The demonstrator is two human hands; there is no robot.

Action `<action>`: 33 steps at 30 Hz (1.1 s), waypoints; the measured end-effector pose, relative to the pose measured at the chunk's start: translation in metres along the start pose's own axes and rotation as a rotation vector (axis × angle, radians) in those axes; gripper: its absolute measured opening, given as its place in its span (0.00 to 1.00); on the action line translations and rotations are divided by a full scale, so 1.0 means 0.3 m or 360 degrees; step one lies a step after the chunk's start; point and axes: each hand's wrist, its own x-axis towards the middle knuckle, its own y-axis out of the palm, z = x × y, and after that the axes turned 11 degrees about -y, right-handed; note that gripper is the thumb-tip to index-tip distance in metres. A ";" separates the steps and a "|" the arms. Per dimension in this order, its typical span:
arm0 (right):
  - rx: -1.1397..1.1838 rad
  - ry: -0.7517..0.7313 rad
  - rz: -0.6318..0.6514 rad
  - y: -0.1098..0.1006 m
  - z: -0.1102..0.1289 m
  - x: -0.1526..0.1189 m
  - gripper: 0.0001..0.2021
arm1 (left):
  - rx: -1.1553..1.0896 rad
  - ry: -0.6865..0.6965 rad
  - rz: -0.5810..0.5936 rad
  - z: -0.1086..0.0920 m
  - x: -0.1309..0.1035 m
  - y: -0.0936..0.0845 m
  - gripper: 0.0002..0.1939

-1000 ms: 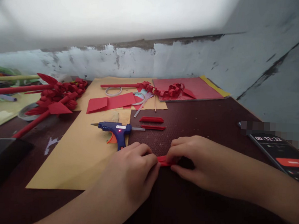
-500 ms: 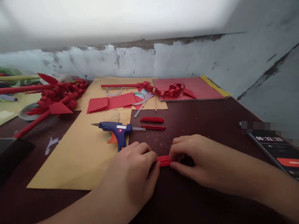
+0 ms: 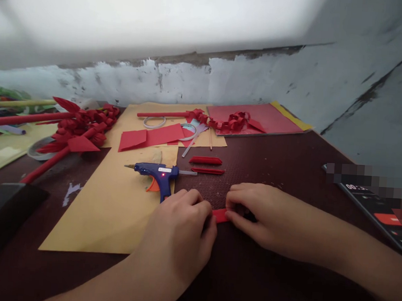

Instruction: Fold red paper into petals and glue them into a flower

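Observation:
Between my two hands a narrow folded strip of red paper (image 3: 220,215) lies low against the dark tabletop. My left hand (image 3: 185,231) is closed on its left end, knuckles up, hiding much of it. At the right end, my right hand (image 3: 247,208) pinches the strip between thumb and fingers. Just beyond the left hand lies a blue hot glue gun (image 3: 158,171) with a glowing red light, a clear glue stick in its back and an orange trigger. Two folded red paper pieces (image 3: 206,160) rest past my hands, one behind the other.
Yellow card (image 3: 104,217) lies under the glue gun. Farther back are red paper sheets (image 3: 150,138), tape rolls (image 3: 154,122) and a red curled-paper stem (image 3: 237,122). Red paper flowers (image 3: 83,129) are at left, near a black object (image 3: 9,211). A phone (image 3: 371,206) sits at right.
My right hand has shifted slightly left along the strip, closer to my left hand. The strip's visible part is shorter and looks flatter. The view has moved a little.

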 end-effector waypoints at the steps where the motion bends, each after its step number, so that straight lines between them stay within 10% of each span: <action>1: 0.0010 0.0015 -0.0007 0.001 0.001 0.000 0.10 | 0.0008 -0.0003 0.0005 -0.001 0.000 -0.001 0.13; 33: 0.0040 0.0098 -0.0073 0.013 0.004 0.007 0.08 | 0.0067 -0.0093 0.0021 -0.027 0.005 -0.003 0.08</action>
